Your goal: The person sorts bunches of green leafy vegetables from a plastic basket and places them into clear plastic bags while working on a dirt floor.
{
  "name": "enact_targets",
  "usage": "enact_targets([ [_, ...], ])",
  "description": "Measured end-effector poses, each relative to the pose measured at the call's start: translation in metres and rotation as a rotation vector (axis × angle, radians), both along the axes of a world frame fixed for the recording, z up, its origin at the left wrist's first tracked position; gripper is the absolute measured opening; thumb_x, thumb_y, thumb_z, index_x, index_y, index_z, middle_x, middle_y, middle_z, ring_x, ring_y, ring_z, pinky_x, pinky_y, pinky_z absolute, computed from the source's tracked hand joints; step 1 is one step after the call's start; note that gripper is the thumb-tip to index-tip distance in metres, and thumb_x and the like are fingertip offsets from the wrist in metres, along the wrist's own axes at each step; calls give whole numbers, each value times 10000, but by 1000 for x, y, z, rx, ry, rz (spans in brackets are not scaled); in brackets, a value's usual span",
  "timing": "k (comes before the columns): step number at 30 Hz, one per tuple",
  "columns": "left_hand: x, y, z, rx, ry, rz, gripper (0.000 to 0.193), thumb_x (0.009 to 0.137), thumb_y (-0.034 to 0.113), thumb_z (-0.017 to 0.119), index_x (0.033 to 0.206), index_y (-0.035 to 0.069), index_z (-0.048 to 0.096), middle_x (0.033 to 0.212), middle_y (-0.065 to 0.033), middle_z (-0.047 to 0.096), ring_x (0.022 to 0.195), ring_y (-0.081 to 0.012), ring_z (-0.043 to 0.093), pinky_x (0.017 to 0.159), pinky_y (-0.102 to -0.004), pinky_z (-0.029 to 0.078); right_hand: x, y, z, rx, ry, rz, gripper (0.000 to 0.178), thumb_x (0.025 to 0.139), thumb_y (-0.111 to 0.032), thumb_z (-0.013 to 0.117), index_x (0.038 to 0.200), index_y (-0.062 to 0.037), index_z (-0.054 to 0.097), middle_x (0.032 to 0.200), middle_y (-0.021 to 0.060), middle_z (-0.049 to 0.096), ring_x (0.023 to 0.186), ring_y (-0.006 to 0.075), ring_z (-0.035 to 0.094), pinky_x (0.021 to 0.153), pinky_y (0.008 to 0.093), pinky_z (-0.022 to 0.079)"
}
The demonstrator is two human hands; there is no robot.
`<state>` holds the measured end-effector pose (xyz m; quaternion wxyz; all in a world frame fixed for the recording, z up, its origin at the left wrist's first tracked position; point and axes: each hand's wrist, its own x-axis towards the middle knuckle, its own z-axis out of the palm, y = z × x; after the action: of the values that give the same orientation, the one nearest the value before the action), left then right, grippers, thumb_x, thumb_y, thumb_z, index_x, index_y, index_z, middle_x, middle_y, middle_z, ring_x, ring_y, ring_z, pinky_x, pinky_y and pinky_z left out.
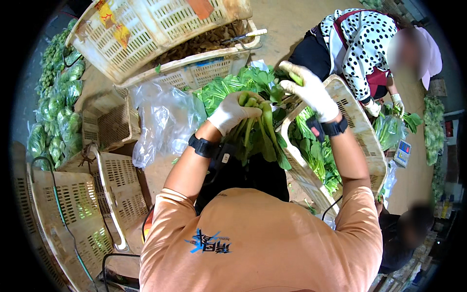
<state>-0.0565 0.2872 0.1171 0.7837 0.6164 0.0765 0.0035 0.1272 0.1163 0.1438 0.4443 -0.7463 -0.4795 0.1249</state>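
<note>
My left hand, in a white glove, is closed round a bunch of leafy greens, the pale stem ends up and the leaves hanging down in front of me. To the right and a little higher, my gloved right hand pinches a green stalk between thumb and fingers. More loose leafy greens lie in a heap just beyond both hands. Under my right forearm stands a cream plastic crate with further greens inside.
Clear plastic bags lie left of my left hand. Stacked crates stand ahead, more crates at the left. A co-worker bends over bagged greens beside a small scale. Another person is at lower right.
</note>
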Motion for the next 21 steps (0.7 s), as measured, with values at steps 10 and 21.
enact_targets([
  [10,11,-11,3,1174,-115,67,287,657,260,682,920,146,672,816,-110,647,770,-299,620,690,-372,514,-52,-47,-11,-139,383,487,326,844,-237,573,1079,-11,568,893,92,621,809,174,599,704,310,485],
  [21,20,-84,16,-390,-91,194,484,763,14,662,1223,-26,517,1096,-67,588,971,-144,558,867,-262,448,-102,-33,-18,392,607,-99,595,946,-339,493,1380,5,274,1295,127,450,1134,183,452,990,286,363],
])
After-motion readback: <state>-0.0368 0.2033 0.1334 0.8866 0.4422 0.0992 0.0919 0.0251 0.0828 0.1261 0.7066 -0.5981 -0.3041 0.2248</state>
